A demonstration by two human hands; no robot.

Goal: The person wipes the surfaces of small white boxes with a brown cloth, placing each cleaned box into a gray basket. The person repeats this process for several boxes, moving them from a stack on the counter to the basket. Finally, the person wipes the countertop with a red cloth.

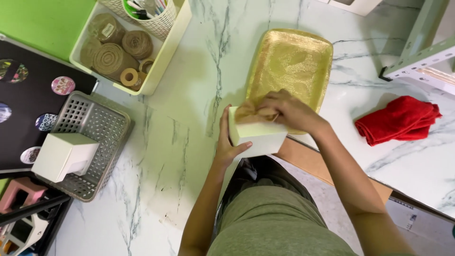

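Note:
A small white box (259,138) sits at the near edge of the marble table (189,109). My left hand (226,142) grips its left side, thumb against the front. My right hand (284,110) reaches over the top of the box, fingers pinched on crumpled tan filling (249,113) that sticks out of the box opening. Just behind the box lies a gold rectangular tray (294,59), flat on the table with nothing in it.
A red cloth (398,119) lies folded to the right. At left stand a grey perforated basket (102,125) holding a white box (64,155), and a cream bin (161,61) with jute twine rolls (113,59). A white shelf frame (419,59) is at the back right.

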